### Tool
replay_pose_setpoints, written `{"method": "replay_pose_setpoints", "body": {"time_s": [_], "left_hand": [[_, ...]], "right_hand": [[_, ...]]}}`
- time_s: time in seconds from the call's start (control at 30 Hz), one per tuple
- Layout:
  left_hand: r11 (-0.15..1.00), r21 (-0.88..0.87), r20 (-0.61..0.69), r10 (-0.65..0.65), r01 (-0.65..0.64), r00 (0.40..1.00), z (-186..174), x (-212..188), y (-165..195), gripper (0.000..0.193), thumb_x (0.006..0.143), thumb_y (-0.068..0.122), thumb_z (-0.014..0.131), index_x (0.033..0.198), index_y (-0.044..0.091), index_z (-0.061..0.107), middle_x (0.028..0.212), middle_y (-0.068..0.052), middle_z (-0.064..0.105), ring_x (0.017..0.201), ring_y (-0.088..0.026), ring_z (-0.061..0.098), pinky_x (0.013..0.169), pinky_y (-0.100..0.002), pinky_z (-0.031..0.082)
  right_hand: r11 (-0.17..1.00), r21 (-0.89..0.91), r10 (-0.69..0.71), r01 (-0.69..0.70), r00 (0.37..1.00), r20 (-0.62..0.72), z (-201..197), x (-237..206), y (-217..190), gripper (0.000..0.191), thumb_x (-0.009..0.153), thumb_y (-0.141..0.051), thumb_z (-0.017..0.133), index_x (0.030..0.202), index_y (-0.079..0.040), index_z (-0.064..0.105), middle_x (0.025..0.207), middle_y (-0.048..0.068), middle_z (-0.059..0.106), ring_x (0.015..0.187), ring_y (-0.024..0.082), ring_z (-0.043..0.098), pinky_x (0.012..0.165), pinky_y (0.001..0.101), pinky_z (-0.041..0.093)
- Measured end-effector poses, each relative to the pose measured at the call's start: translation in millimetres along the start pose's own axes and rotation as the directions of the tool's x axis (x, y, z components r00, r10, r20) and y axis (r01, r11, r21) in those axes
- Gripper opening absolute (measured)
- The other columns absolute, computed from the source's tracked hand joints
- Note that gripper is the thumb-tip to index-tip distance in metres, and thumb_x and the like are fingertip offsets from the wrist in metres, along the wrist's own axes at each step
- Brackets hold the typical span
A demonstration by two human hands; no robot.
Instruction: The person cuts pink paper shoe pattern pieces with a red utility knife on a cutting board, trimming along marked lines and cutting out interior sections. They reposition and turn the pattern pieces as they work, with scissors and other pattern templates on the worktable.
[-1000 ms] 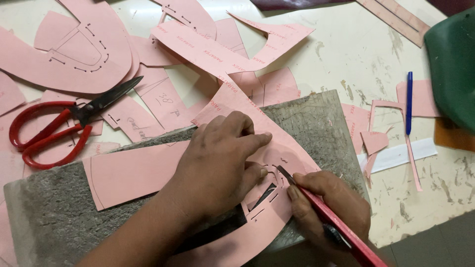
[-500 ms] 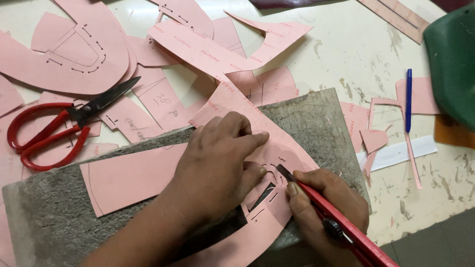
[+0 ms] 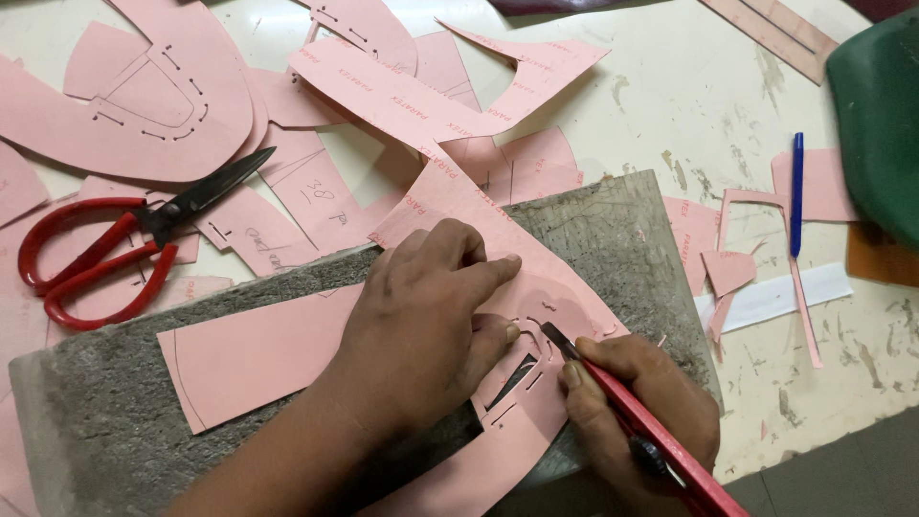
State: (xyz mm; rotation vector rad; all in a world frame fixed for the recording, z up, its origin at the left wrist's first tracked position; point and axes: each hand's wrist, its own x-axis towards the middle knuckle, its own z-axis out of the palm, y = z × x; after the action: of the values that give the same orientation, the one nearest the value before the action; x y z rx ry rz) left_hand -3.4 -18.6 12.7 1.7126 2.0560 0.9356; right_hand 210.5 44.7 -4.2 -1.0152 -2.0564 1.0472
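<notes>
A grey, scuffed cutting board (image 3: 632,239) lies on the pale, stained tabletop (image 3: 670,86), and everything else is placed from it. On the board's middle rests a flat pink paper pattern piece (image 3: 450,201) with slots already cut through it near the board's front edge. The left hand (image 3: 421,325) lies palm down on this pattern over the board's centre, fingers spread and pressing the paper flat, the forefinger stretched toward the cut slots. The right hand (image 3: 641,412), at the board's near right corner, is wrapped tight around a red-handled craft knife (image 3: 632,421), whose dark blade tip touches the pattern just beside the left thumb. A second, rectangular pink card piece (image 3: 258,354) lies on the board's left half, partly under the left wrist. Off the board's left end sit red-handled scissors with black blades (image 3: 124,239), closed, lying on loose pink offcuts. Beyond the board's far edge more pink cut pattern shapes (image 3: 153,96) overlap in a heap. To the board's right lie a blue pen (image 3: 796,191), a white paper strip (image 3: 775,297) and small pink scraps, with a dark green object (image 3: 876,115) at the far right edge.
</notes>
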Motion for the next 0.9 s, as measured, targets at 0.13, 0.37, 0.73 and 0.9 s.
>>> {"method": "replay_pose_setpoints", "body": {"time_s": [0.13, 0.37, 0.73, 0.9], "left_hand": [[1.000, 0.024, 0.000, -0.013, 0.013, 1.000, 2, -2, 2, 0.050, 0.076, 0.028, 0.080, 0.121, 0.009, 0.068, 0.109, -0.010, 0.058, 0.108, -0.031, 0.056, 0.094, -0.047, 0.042], [0.994, 0.082, -0.081, 0.080, -0.073, 0.994, -5, -6, 8, 0.043, 0.080, 0.028, 0.079, 0.112, 0.005, 0.062, 0.101, -0.011, 0.057, 0.101, -0.032, 0.056, 0.091, -0.046, 0.041], [0.989, 0.114, -0.113, 0.108, -0.095, 0.988, -9, -6, 9, 0.038, 0.081, 0.024, 0.077, 0.110, 0.005, 0.061, 0.101, -0.012, 0.057, 0.100, -0.032, 0.056, 0.091, -0.047, 0.040], [0.989, 0.113, -0.099, 0.103, -0.091, 0.990, -7, -6, 8, 0.041, 0.080, 0.024, 0.077, 0.111, 0.004, 0.060, 0.102, -0.012, 0.057, 0.101, -0.032, 0.056, 0.091, -0.047, 0.041]], "right_hand": [[0.999, 0.044, 0.022, -0.023, 0.999, 0.027, -3, 0, 5, 0.023, 0.087, -0.002, 0.072, 0.109, 0.002, 0.069, 0.092, 0.011, 0.075, 0.080, 0.013, 0.074, 0.075, 0.0259, 0.059], [0.988, 0.130, -0.076, 0.080, 0.996, -0.037, 1, -6, 14, 0.026, 0.090, 0.003, 0.069, 0.116, 0.003, 0.067, 0.103, 0.014, 0.072, 0.086, 0.013, 0.071, 0.077, 0.0252, 0.057], [0.970, 0.114, -0.214, 0.216, 0.976, -0.025, 0, -2, 19, 0.026, 0.091, 0.005, 0.069, 0.117, 0.002, 0.066, 0.104, 0.014, 0.071, 0.087, 0.013, 0.071, 0.076, 0.0245, 0.057], [0.982, 0.158, -0.109, 0.105, 0.994, 0.014, -2, -1, 13, 0.027, 0.090, 0.005, 0.070, 0.117, 0.002, 0.067, 0.102, 0.015, 0.072, 0.085, 0.013, 0.071, 0.074, 0.0249, 0.057]]}}
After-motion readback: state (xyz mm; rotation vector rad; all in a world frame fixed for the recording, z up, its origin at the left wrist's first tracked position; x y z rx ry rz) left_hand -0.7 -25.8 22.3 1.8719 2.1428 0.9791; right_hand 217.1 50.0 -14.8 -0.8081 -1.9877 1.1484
